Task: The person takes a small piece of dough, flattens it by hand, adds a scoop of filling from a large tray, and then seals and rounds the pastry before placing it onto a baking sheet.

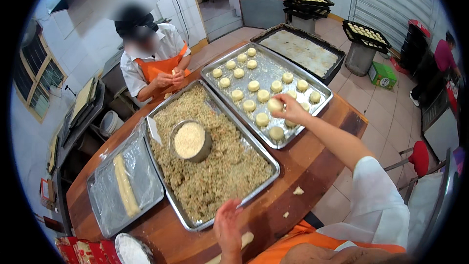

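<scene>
My right hand (294,111) reaches over the metal tray of dough balls (225,99), its fingers closed round a pale, round dough ball (274,105). Several similar dough balls (253,86) rest on that tray below and beyond it. My left hand (227,225) is raised near the table's front edge, fingers extended and nothing visible in it. Close beside it, a strip of dough (244,239) lies on the wooden table, partly hidden by the hand. The nearest tray, full of crumbly filling (229,171), carries a metal pot (199,150) of pale crumbs.
Across the table a co-worker in an orange apron (159,71) handles a small piece of dough. At left, a plastic-covered tray (105,210) holds a dough roll (125,186); a bowl of white flour (131,252) stands nearby. A dark baking tray (298,51) lies beyond the dough balls.
</scene>
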`<state>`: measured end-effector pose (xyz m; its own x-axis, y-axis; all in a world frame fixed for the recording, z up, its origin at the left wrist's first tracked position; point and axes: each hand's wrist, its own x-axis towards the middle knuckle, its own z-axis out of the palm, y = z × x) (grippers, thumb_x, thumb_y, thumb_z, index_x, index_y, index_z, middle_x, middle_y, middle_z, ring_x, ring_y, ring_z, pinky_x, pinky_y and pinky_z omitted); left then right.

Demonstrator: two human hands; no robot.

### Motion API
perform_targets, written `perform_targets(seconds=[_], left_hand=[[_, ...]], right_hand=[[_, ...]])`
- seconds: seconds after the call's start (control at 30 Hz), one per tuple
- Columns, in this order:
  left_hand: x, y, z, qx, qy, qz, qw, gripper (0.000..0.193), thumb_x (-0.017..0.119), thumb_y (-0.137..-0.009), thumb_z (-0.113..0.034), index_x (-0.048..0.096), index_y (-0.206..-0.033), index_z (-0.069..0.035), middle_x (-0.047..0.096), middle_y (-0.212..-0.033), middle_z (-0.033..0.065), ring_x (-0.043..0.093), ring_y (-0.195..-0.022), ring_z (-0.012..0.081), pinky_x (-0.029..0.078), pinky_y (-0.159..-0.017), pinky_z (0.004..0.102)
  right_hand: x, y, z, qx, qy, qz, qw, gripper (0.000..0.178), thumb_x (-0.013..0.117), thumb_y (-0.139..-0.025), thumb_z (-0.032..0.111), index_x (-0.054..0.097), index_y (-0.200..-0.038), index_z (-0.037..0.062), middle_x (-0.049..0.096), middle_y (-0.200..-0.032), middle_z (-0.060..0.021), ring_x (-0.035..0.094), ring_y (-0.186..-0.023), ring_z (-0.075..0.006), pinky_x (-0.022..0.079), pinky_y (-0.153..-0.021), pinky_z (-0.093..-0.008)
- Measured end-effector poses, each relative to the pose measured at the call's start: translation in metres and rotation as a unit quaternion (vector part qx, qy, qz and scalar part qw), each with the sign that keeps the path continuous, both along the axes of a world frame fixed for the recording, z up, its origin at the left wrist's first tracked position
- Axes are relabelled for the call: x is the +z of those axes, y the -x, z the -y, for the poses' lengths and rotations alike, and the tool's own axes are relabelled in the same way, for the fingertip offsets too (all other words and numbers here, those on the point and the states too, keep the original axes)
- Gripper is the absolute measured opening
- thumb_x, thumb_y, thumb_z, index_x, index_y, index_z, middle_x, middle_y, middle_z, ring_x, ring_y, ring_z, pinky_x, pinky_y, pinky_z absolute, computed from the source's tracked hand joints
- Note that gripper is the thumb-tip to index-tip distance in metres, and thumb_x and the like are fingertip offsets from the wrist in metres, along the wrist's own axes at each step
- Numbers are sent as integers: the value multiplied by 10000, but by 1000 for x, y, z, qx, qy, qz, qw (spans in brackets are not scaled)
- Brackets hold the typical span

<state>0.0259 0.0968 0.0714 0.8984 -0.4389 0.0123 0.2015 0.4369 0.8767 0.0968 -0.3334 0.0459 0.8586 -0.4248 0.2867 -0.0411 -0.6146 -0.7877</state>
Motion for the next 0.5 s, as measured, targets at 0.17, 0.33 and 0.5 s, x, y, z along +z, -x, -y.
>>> perform_targets(seconds=[0.17,0.33,0.5], left_hand=[[-27,-18,-33,-3,-124,39,991,603,596,-948,-448,469,-1401,-71,592,-1275,117,568,-1124,299,481,-953,468],[-43,-38,-43,75,-147,-120,979,571,579,-960,-469,538,-1317,-26,638,-1176,119,612,-1026,264,521,-859,413],[-50,-47,-30,83,-65,-74,992,459,626,-939,-406,609,-1198,-28,664,-1090,146,624,-994,259,520,-869,421]], right_hand=[[-23,-92,109,-169,99,-64,978,607,815,-670,241,614,-1224,97,574,-1214,-185,552,-1161,-355,447,-1018,-407],[-44,-156,140,-187,154,-110,964,609,805,-681,225,605,-1247,122,561,-1250,-166,523,-1210,-344,436,-1045,-399],[-60,-166,155,-137,135,-178,965,642,776,-707,212,588,-1319,159,560,-1285,-172,491,-1278,-342,419,-1074,-413]])
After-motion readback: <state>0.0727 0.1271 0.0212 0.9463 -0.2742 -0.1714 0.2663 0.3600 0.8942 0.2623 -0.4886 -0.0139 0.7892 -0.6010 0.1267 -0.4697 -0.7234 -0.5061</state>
